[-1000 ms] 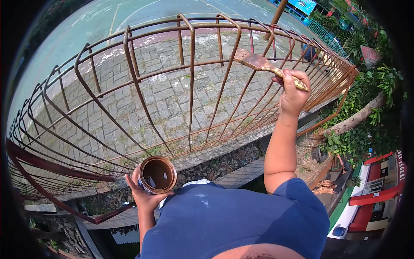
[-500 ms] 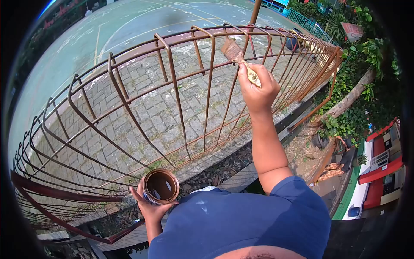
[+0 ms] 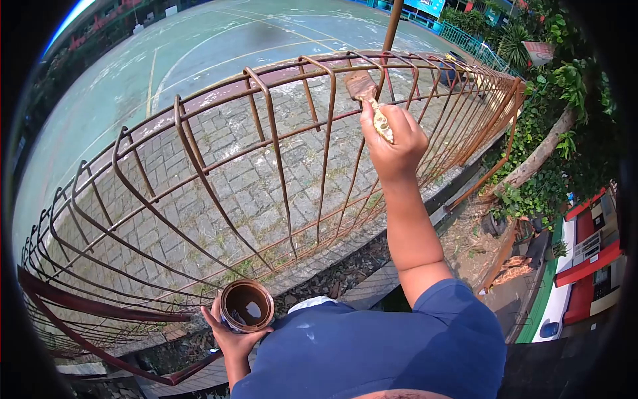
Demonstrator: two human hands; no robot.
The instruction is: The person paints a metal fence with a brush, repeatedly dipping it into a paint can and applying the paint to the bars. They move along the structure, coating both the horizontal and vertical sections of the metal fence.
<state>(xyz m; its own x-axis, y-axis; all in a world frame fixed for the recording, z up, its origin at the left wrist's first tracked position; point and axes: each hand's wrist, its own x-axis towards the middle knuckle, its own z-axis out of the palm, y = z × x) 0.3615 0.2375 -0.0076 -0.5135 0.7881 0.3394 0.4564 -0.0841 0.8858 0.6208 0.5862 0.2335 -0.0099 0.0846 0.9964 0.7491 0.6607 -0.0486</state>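
Paintbrush (image 3: 362, 85) turned upright, right grip (image 3: 393, 141) wrapped round it, left grip (image 3: 232, 340) cupping brown-paint tin (image 3: 224, 303)

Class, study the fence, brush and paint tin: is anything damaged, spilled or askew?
The fence bars look rusty and patchy. The brush handle in the right hand is paint-smeared. The tin in the left hand shows no spill.
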